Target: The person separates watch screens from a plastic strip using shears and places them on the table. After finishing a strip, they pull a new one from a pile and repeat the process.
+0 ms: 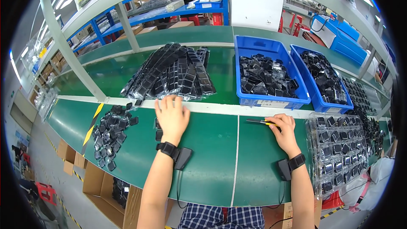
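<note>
My left hand (172, 118) reaches over the green bench with its fingers apart, fingertips at the near edge of a heap of black strips (169, 74) made of square pieces in clear plastic. Beside its wrist lie a few black square pieces (159, 134), partly covered by the hand. My right hand (285, 133) is closed on a slim pointed tool (259, 121) with a black and yellow handle, like a craft knife. The tool's dark tip points left, just above the bench. Loose black square pieces (111, 138) form a pile left of my left hand.
Two blue bins (303, 89) (339, 107) of black pieces stand at the back right. Clear trays (337, 148) with black parts are stacked at the right. A white frame post (78, 63) rises on the left. Below the bench is an open cardboard box (99, 186).
</note>
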